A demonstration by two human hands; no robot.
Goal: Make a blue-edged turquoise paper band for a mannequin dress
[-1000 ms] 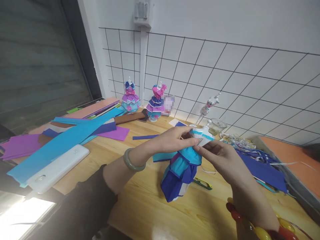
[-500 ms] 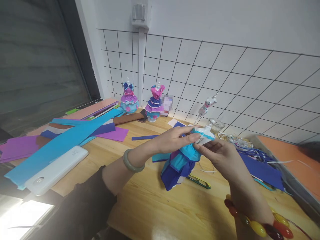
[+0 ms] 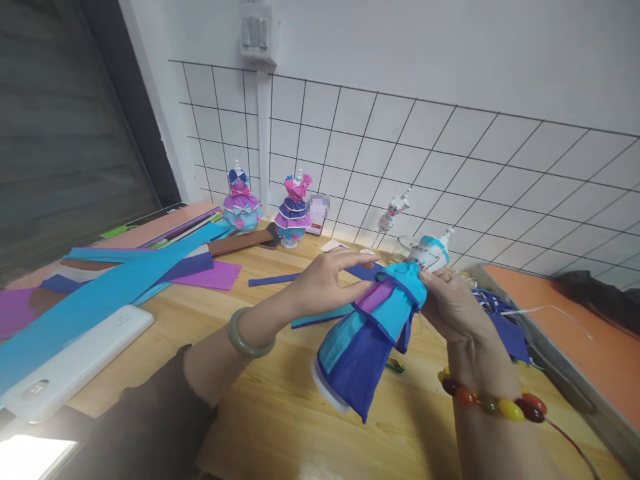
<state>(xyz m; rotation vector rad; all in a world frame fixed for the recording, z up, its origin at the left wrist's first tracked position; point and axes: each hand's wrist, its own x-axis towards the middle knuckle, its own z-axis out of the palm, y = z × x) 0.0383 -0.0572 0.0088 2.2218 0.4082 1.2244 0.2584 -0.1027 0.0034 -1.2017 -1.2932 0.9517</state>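
A miniature dress form [image 3: 433,253] with a white bodice and turquoise trim leans to the right above the table. Its layered paper skirt [image 3: 357,363] is turquoise and dark blue with a purple patch, and a pale round base shows under the hem. My right hand [image 3: 457,307] grips the form at the waist, thumb in front; its other fingers are mostly hidden behind. To the left of the skirt is my left hand [image 3: 330,283], fingers stretched out and thumb tip at the upper skirt layer. Partly behind the skirt lies a green-yellow cutter [image 3: 395,365].
Two dressed forms [image 3: 241,203] [image 3: 293,213] and a bare patterned form [image 3: 394,212] stand along the grid wall. Paper strips [image 3: 120,280] and a white power bank [image 3: 80,360] cover the left side. A glass jar [image 3: 401,248] and an orange surface [image 3: 575,327] are at right.
My left hand has come off the bodice and its fingers have opened. The dress form has turned in my right hand, so its patterned bodice and pale base now show.
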